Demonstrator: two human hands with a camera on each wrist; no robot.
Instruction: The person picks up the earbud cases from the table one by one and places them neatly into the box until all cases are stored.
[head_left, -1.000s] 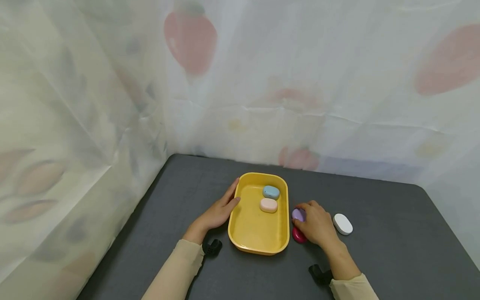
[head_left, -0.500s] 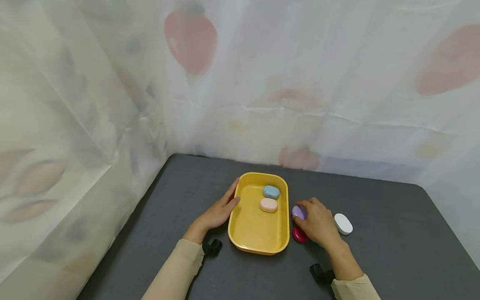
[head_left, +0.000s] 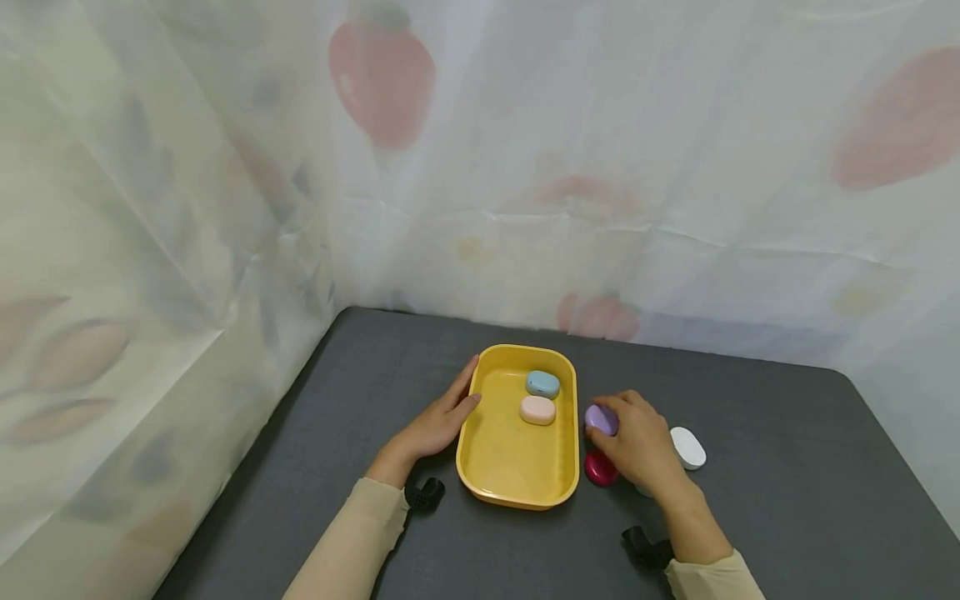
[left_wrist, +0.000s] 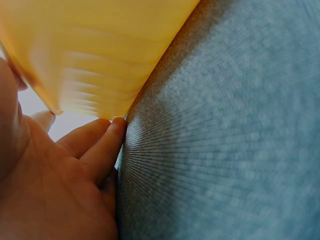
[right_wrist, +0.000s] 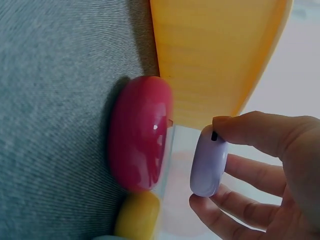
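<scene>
A yellow tray (head_left: 517,467) stands on the dark grey table, with a blue earbud case (head_left: 542,384) and a pink one (head_left: 537,410) inside it. My left hand (head_left: 435,425) holds the tray's left side, thumb over the rim and fingers along the outer wall. Just right of the tray, my right hand (head_left: 640,442) pinches a purple earbud case (right_wrist: 209,162) between thumb and fingertips. In the right wrist view it hangs clear of the table. Below it lies a glossy red case (right_wrist: 140,132), with a yellow case (right_wrist: 137,216) beyond it.
A white case (head_left: 687,448) lies right of my right hand. Part of a pale greenish object (head_left: 643,491) shows beneath that hand. Printed curtains (head_left: 600,167) hang behind and left of the table (head_left: 787,467).
My right hand has shifted slightly up and right with the purple case, away from the red case. The left hand and tray have stayed put.
</scene>
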